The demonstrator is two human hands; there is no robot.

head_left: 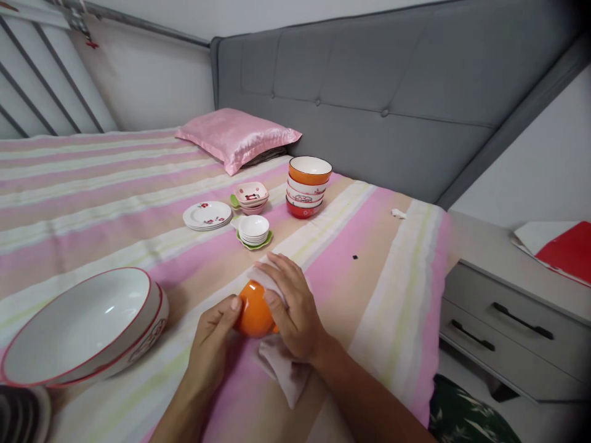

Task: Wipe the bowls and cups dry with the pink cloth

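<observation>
A small, glossy orange bowl [253, 311] is held above the striped bedspread, its rounded outside facing me. My left hand [215, 329] pinches its left edge, thumb on top. With my right hand [295, 307] closed around a pale cloth [289, 372], I press the cloth on the bowl's upper right side; a loose end hangs below. The bowl's inside is hidden. Just beyond my hands, small white dishes [253, 227] are stacked on a green leaf-edged plate [255, 246].
Large red-rimmed bowls [150, 301] sit nested at left, with dark stacked dishware [23, 412] below. Farther back are flowered plates [207, 215], pink dishes [250, 194], a bowl stack [308, 178] and a pink pillow [235, 135]. A nightstand [517, 307] stands right.
</observation>
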